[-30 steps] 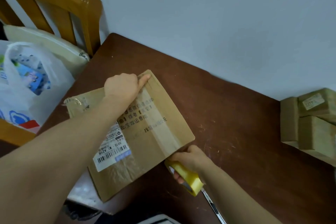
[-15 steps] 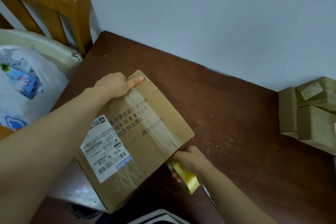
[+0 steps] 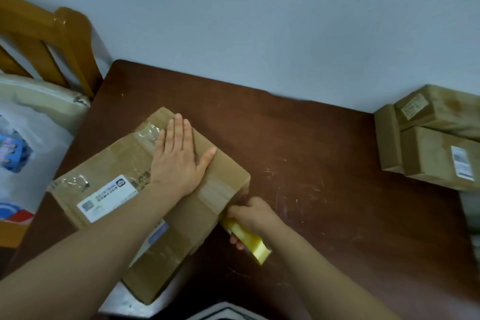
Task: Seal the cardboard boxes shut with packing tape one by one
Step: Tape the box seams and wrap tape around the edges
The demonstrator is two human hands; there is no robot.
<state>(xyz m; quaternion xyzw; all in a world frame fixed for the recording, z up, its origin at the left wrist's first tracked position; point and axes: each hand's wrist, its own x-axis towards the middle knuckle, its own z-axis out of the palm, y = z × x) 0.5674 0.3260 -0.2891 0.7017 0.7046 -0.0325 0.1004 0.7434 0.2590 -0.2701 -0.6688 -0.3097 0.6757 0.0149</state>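
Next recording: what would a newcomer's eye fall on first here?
The flat brown cardboard box lying mid-left on the dark brown wooden table draws the eye first, with the left hand pressed flat on its taped seam. At its near right edge the right hand grips a yellow roll of packing tape. Small brown cardboard boxes sit stacked at the table's right end.

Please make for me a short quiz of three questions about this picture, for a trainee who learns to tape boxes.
1. True or false: the left hand lies flat on the box.
2. The right hand grips: A) scissors, B) a tape roll, C) a pen?
3. Fill in: the tape roll is ___ in colour.
Key: 1 true; 2 B; 3 yellow.
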